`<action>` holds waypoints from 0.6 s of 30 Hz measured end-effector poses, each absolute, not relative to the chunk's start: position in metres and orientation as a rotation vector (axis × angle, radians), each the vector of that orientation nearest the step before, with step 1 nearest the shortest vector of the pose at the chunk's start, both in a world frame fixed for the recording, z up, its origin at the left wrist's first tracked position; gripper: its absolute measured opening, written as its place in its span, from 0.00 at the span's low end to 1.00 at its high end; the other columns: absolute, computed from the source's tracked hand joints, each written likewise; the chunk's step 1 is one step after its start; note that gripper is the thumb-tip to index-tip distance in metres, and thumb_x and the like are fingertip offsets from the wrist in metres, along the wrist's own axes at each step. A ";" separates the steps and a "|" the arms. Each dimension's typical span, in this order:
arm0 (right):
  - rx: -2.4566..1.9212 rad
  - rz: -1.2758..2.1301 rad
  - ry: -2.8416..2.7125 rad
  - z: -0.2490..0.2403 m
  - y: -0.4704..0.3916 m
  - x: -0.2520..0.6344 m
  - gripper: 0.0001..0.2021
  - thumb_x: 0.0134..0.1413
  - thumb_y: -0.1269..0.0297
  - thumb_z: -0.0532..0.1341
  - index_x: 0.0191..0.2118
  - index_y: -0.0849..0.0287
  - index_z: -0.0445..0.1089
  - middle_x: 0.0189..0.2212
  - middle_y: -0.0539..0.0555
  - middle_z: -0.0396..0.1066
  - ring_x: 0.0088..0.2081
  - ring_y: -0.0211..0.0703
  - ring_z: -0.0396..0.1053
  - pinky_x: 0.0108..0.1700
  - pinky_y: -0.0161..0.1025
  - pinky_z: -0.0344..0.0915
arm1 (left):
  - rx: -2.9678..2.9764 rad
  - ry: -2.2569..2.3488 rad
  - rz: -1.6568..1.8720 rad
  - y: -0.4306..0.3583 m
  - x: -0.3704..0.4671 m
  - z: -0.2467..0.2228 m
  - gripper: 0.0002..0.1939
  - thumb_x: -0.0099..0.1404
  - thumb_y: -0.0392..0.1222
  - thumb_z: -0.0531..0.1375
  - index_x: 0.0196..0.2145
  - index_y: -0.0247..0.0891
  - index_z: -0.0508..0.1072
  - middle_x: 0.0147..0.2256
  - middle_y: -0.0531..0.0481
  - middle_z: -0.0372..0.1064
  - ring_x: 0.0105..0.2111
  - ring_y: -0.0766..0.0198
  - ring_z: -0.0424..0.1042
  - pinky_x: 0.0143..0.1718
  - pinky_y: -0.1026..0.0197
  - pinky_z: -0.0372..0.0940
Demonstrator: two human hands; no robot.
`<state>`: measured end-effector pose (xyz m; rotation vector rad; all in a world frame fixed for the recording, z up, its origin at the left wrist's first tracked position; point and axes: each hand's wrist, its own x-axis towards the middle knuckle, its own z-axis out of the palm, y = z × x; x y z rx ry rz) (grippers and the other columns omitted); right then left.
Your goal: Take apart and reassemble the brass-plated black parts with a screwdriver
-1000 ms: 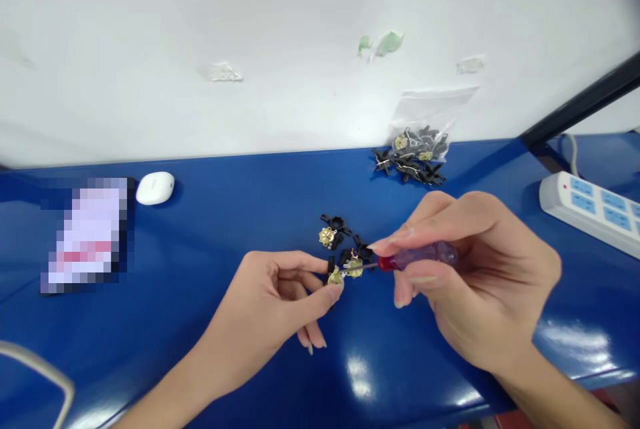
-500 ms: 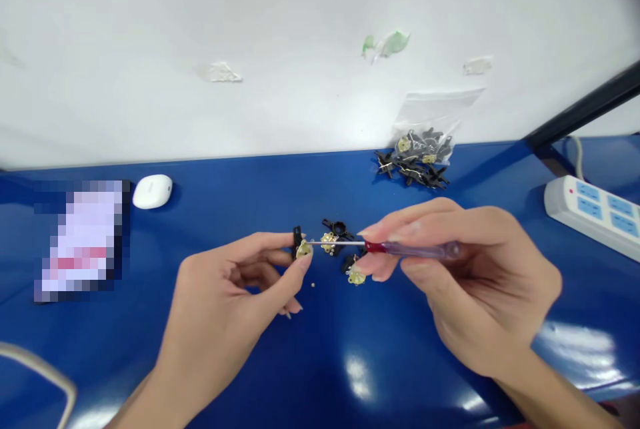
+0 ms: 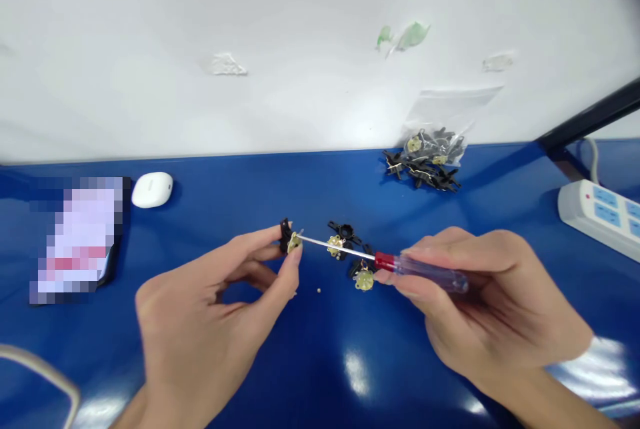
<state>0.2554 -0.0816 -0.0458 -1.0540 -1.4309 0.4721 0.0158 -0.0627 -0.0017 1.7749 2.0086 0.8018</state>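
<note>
Between its thumb and fingers my left hand (image 3: 225,309) pinches a small black plastic part with a yellowish round plate (image 3: 294,242) on it. My right hand (image 3: 480,296) is closed round the clear handle of a screwdriver (image 3: 425,270) with a red collar. The thin metal shaft points left, its tip at the yellowish plate; whether it sits in a screw is too small to tell. Below the shaft, on the blue table (image 3: 250,196), lie similar parts: one with a yellowish disc (image 3: 364,280), another disc (image 3: 335,246) and a black ring-shaped piece (image 3: 345,230). A tiny pale bit (image 3: 319,290) lies nearby.
At the back right, a clear plastic bag (image 3: 440,129) of parts stands by a pile of black pieces (image 3: 425,174). A white power strip (image 3: 600,212) is far right. On the left are a phone (image 3: 80,242), a white case (image 3: 153,190) and a cable (image 3: 45,370).
My right hand has turned the screwdriver, so its handle now slopes down to the right. My left hand has moved slightly left with the part, which is tilted more edge-on.
</note>
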 end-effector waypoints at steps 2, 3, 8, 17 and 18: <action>-1.045 0.446 -1.559 -0.042 -0.076 0.255 0.17 0.65 0.70 0.77 0.55 0.45 0.83 0.33 0.50 0.84 0.29 0.50 0.79 0.27 0.49 0.71 | 1.799 2.030 0.711 -0.062 0.016 0.000 0.21 0.77 0.66 0.68 0.55 0.54 0.88 0.32 0.57 0.89 0.32 0.55 0.88 0.30 0.61 0.84; -1.036 0.441 -1.604 -0.041 -0.074 0.255 0.17 0.67 0.72 0.74 0.57 0.46 0.83 0.34 0.50 0.84 0.28 0.47 0.77 0.26 0.47 0.70 | 1.812 2.022 0.690 -0.062 0.016 0.000 0.19 0.77 0.64 0.69 0.55 0.54 0.88 0.33 0.56 0.89 0.31 0.55 0.87 0.30 0.61 0.84; -1.057 0.458 -1.714 -0.031 -0.061 0.252 0.17 0.69 0.76 0.68 0.58 0.53 0.80 0.36 0.52 0.81 0.28 0.42 0.70 0.27 0.42 0.67 | 1.926 1.898 0.950 -0.057 0.013 -0.005 0.08 0.74 0.51 0.73 0.50 0.58 0.90 0.31 0.60 0.87 0.26 0.58 0.86 0.22 0.63 0.77; -1.115 0.583 -1.756 -0.030 -0.051 0.247 0.15 0.70 0.76 0.67 0.57 0.54 0.75 0.37 0.52 0.81 0.31 0.40 0.70 0.28 0.38 0.67 | 1.738 2.051 0.719 -0.045 0.001 0.003 0.12 0.77 0.52 0.72 0.55 0.62 0.90 0.41 0.60 0.92 0.37 0.56 0.90 0.41 0.59 0.84; -1.111 0.581 -1.760 -0.032 -0.051 0.247 0.15 0.70 0.75 0.67 0.57 0.54 0.75 0.37 0.52 0.81 0.30 0.40 0.69 0.28 0.39 0.67 | 1.631 1.926 0.736 -0.042 -0.009 0.007 0.13 0.76 0.51 0.74 0.55 0.65 0.90 0.41 0.61 0.92 0.38 0.57 0.91 0.39 0.62 0.83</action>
